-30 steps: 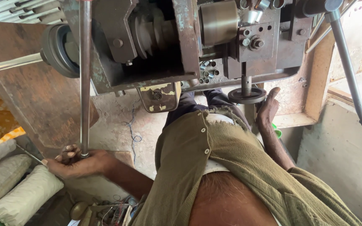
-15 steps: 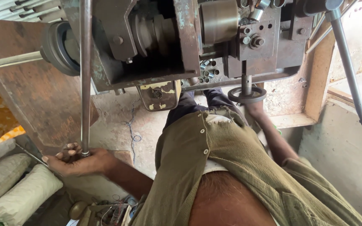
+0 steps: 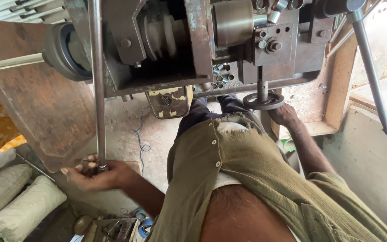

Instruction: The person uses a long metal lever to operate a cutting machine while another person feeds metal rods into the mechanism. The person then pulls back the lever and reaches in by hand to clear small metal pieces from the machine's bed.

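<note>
I look down my olive shirt at a grey metal machine (image 3: 193,40). A long steel lever rod (image 3: 97,89) hangs down from it on the left. My left hand (image 3: 97,175) is closed around the rod's lower end. On the right, a small dark handwheel (image 3: 258,102) sits on a short shaft under the machine's tool block. My right hand (image 3: 284,115) grips that wheel's near rim, with its fingers tucked under the edge.
A rusty steel plate (image 3: 36,107) leans at the left, with a belt pulley (image 3: 61,51) above it. Another long lever (image 3: 370,76) slants down at the right. Filled sacks (image 3: 19,210) lie lower left. Small tools and wire (image 3: 126,224) lie on the floor.
My right hand, earlier raised flat against the handwheel, has dropped and closed on its rim. My left hand has kept its hold on the rod.
</note>
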